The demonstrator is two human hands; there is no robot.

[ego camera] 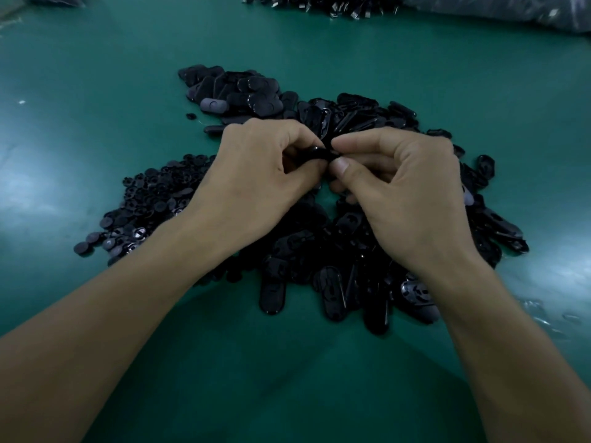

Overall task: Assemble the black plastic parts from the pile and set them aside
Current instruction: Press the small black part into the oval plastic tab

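On the green desk (287, 378), the main pile (335, 266) of black oval shells lies nearest. Directly above the pile, the left hand (256, 174) and right hand (403, 193) meet with fingers curled, together pinching one small black part (319, 153) between thumbs and fingertips. Left of the pile spreads a patch of small round pieces (150, 199). Beyond the pile, toward its far left, closed oval pieces (236, 91) lie clustered. Far past the pile sits another dark heap (319, 3).
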